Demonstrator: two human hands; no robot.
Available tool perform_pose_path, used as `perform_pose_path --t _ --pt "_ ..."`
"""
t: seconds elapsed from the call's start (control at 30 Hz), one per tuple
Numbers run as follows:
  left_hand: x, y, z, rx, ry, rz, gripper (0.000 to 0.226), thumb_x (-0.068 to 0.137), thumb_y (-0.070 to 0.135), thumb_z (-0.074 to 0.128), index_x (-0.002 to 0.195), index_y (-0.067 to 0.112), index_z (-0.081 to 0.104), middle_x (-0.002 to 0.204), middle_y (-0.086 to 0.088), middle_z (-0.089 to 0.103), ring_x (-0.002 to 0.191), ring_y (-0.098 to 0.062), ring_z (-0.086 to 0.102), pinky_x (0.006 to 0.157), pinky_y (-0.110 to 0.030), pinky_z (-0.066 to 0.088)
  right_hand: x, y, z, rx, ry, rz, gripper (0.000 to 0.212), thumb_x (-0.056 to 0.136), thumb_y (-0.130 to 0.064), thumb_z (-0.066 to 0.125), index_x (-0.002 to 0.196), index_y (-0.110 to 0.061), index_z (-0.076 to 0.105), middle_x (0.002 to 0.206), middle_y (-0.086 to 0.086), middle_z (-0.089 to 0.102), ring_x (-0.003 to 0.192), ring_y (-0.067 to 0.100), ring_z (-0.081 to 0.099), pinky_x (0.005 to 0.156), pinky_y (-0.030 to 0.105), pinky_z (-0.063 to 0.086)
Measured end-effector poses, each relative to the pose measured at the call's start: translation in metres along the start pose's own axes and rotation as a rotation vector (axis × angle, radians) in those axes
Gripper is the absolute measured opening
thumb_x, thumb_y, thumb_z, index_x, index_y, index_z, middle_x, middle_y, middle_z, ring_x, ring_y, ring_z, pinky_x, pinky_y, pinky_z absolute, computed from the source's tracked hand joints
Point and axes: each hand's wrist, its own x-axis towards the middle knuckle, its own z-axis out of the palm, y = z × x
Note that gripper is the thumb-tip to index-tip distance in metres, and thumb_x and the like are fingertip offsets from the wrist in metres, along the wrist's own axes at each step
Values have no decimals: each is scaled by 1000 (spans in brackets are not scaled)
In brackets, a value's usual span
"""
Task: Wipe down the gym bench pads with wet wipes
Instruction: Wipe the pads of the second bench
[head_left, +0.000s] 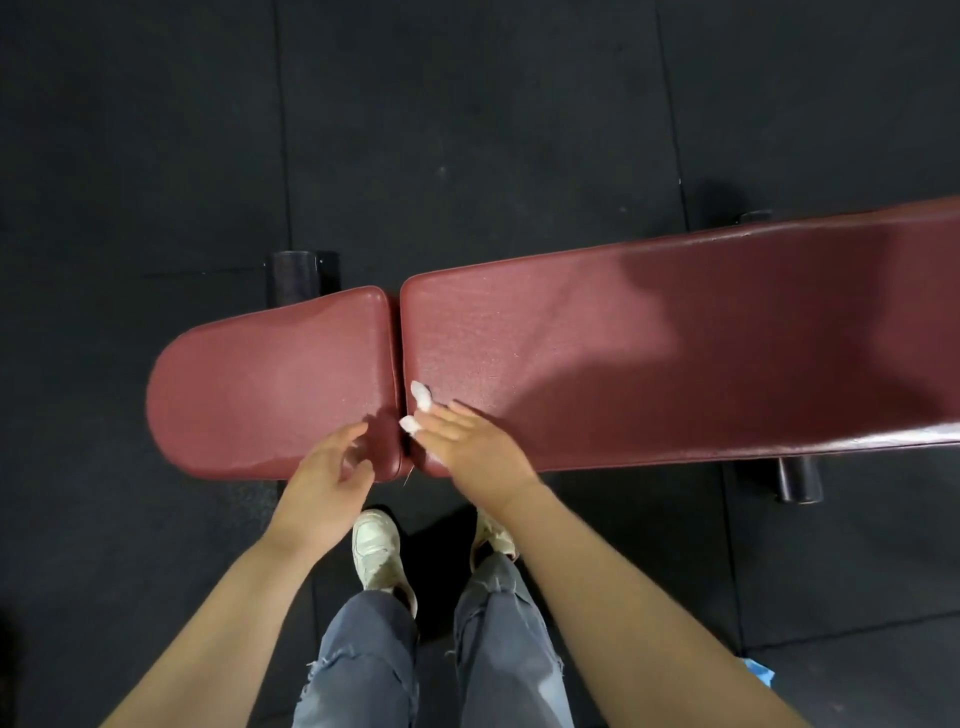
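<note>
Right hand (470, 441) flat, fingers straight, pressing a white wet wipe (420, 395) onto the long back pad (675, 343) at its near-left corner — wipe mostly under the palm, bits poking out at the fingertips. Left hand (332, 475) loosely curled, holding nothing, hovering over the near-right corner of the short seat pad (270, 384) (contact unclear). Narrow gap (396, 364) between the two maroon pads runs toward 12 o'clock, between the hands. Back pad stretches off to 3 o'clock, seat pad to 9. Black frame feet (298, 275) at 11 and at 4 o'clock. Dark rubber floor (156, 130) all round — white shoes (376, 551) and grey jeans (363, 665) at 6, blue scrap (759, 674) at 5.
</note>
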Motion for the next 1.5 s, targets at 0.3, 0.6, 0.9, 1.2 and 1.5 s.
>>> perform_pose_path --t 0.3,0.6,0.9,1.2,1.5 --pt "-8 0 23 17 -84 97 51 99 18 50 148 26 41 152 8 42 139 -9 37 107 -20 23 -172 163 -116 -337 671 942 44 90 6 46 127 -18 52 124 10 58 102 32 53 92 51 49" --pt "-10 -16 12 30 -42 83 50 97 15 53 146 24 46 144 4 52 129 -11 48 104 -23 34 4 -21 23 -147 21 47 52 87 3 48 136 -13 50 145 3 48 135 20 42 117 36 27" --pt "-21 -27 14 43 -117 124 51 100 22 49 149 30 39 155 12 36 142 -7 32 107 -21 23 -170 118 -59 -279 713 832 43 93 8 46 131 -12 53 126 10 57 109 31 54 102 50 42" --pt "-33 -33 11 34 -81 158 50 99 17 53 147 27 42 148 12 44 124 8 33 98 -11 26 -13 -28 66 -131 207 55 65 78 8 63 138 -15 52 147 0 47 137 19 43 119 36 26" --pt "-41 -30 29 -27 -50 65 51 99 20 51 148 30 41 152 14 39 125 11 33 105 -20 23 -220 140 -46 -245 791 572 38 101 1 41 127 -13 64 136 5 59 121 36 57 113 42 34"
